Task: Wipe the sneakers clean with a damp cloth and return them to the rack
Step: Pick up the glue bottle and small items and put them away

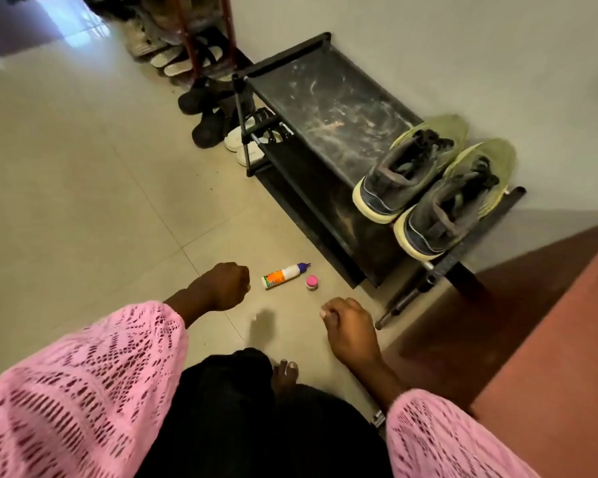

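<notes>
Grey-and-green sneakers, a pair, sit side by side at the right end of the black rack's top shelf: the left sneaker (pixel 409 167) and the right sneaker (pixel 454 198) both have their heels hanging just over the front rail and their toes pointing to the wall. That black rack (pixel 321 94) stands against the pale wall, its top shelf dusty and streaked with white marks. On the tiled floor (pixel 83 167) in front of it lies a small white bottle (pixel 285 271) with an orange label and a purple cap, on its side, and just beside it stands a little jar with a pink lid (pixel 311 282). Nearer the camera, the left hand (pixel 225 286) hovers above the floor with its fingers clenched into a fist, grasping nothing visible. To the right, the right hand (pixel 349 327) likewise has its fingers curled in and holds nothing that shows. Both arms wear pink openwork knit sleeves (pixel 83 391). Beyond the rack, dark shoes (pixel 204 112) and pale slippers (pixel 246 143) line the floor along the wall.
</notes>
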